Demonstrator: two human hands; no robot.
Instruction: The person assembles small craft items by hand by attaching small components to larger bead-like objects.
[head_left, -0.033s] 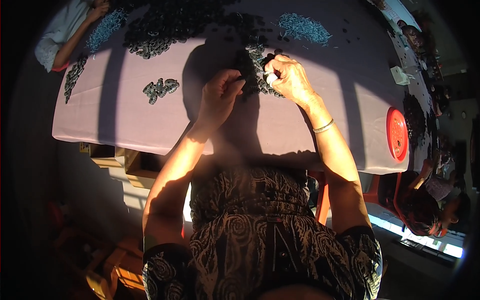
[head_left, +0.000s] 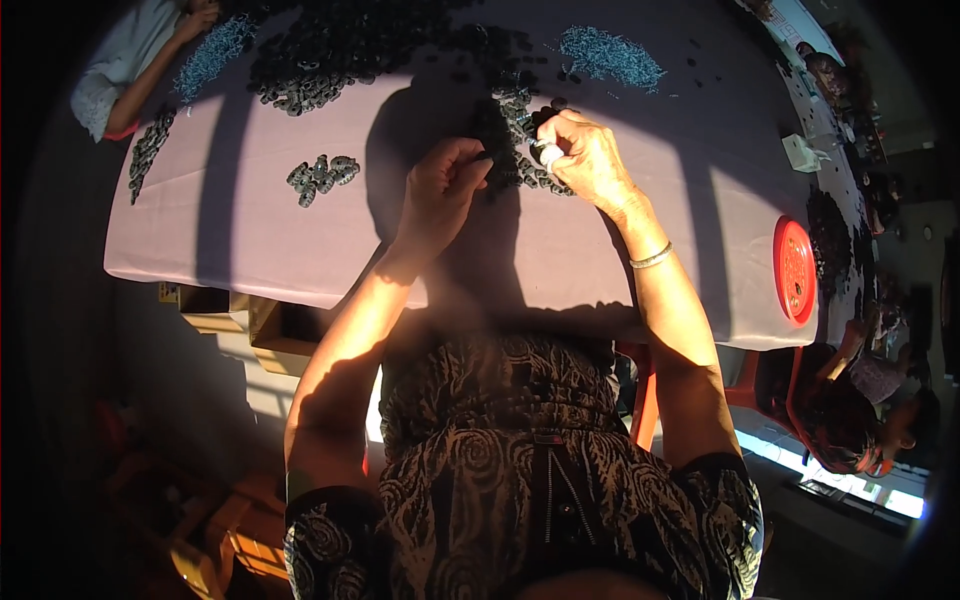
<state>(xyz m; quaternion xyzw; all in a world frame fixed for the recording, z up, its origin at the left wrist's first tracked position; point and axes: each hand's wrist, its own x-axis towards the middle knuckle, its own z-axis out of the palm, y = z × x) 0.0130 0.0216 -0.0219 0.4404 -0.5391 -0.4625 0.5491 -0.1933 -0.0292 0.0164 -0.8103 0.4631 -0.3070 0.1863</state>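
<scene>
My left hand is closed in a pinch over the table, with a small black piece at its fingertips. To its right, my right hand is also pinched, and white wrapping shows on one of its fingers. What lies between those fingertips is too small to make out. Beneath and beside both hands lies a pile of small black parts, partly in my shadow. A smaller cluster of black parts sits left of my left hand.
Across the far side of the cloth-covered table spreads a big black heap. Blue heaps of small pieces lie at far right and far left. A red round lid rests at the right edge. Another person's arm reaches in at far left.
My right hand has shifted very slightly to the right, its pinch unchanged. My left hand stays in place.
</scene>
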